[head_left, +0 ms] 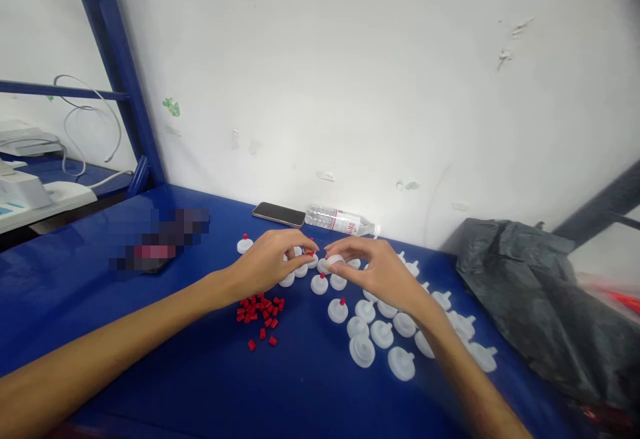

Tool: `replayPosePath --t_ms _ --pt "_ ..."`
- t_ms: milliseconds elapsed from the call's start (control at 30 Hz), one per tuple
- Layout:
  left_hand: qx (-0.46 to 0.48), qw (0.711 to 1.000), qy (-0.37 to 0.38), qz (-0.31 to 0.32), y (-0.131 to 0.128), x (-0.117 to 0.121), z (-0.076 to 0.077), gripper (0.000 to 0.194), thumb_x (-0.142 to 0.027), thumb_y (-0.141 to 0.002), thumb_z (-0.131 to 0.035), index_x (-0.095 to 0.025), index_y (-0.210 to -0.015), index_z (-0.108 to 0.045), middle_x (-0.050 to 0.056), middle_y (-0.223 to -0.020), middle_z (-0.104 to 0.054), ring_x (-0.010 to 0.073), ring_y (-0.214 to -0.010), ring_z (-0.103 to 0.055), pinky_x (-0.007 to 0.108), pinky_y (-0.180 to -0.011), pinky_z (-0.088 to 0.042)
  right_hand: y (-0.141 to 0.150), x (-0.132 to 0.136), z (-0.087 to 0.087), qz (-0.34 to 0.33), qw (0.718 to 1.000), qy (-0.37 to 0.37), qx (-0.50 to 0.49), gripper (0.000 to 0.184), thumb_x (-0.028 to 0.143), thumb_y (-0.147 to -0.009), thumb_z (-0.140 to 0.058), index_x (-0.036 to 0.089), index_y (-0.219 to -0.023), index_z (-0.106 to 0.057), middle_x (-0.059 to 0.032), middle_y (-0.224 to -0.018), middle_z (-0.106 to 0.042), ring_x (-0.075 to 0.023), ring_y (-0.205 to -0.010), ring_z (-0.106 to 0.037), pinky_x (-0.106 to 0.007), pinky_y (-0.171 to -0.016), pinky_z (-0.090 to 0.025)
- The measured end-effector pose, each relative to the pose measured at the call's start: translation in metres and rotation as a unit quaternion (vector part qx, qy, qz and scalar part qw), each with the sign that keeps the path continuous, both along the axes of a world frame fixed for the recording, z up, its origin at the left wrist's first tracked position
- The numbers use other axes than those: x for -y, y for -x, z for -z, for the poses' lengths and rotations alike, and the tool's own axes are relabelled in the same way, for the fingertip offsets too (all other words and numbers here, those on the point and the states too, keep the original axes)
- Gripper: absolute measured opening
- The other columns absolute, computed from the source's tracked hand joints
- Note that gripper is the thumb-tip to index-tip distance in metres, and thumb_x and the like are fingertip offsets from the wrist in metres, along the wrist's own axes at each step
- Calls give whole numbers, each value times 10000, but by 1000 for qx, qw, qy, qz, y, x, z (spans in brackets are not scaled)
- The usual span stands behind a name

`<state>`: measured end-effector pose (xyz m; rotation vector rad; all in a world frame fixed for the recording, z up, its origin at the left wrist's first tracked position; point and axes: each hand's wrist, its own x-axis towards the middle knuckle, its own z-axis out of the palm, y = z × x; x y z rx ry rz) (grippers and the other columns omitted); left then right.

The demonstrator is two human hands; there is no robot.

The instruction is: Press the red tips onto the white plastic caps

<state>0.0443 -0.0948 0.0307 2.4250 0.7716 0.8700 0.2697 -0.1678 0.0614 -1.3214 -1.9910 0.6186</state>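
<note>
Disc (pixel 336 261) clamped in right hand (pixel 377 267), width crosswise (tip unseen), left hand (pixel 265 262), fingers unclear

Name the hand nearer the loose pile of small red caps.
Left. The left hand is just beyond the red caps; the right hand is farther off, beyond them and to their right, holding a white piece.

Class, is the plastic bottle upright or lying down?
Lying down: the plastic bottle stretches sideways beside the smartphone, its white cap at right.
</note>
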Motion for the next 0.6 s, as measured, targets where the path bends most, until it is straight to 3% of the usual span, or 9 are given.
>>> replayPosePath --t_ms 200,300,433,600 --pt "-3 1000 2 -22 -1 2 -2 197 -331 -950 -642 -215 -1055 -763 25 -932 -759 125 -669 -624 244 -601 -454 7 0 4 -42 986 70 -146 260 416 -850 -734 261 -1054 -690 -43 -1163 -739 -208 -1059 -711 -420 -968 -575" --pt "17 999 13 -31 -2 3 -3 184 -315 -939 -656 -210 -1040 -768 24 -930 -761 119 -652 -617 240 -589 -454 7 -2 7 -44 975 83 -200 294 378 -830 -755 277 -1067 -611 -35 -1230 -673 -164 -953 -712 -363 -876 -594" --pt "35 999 16 -19 -2 4 -3 177 -303 -939 -658 -207 -1036 -770 23 -927 -752 112 -647 -608 235 -585 -458 8 -4 13 -43 965 99 -239 393 337 -794 -791 296 -1098 -546 16 -1056 -635 -131 -853 -696 -296 -780 -578" --pt "43 999 24 0 -2 5 -3 155 -302 -941 -661 -203 -996 -767 16 -902 -734 107 -651 -627 231 -591 -466 6 -6 15 -51 957 112 -262 460 334 -779 -808 302 -1146 -533 30 -976 -650 -151 -855 -706 -311 -776 -573"
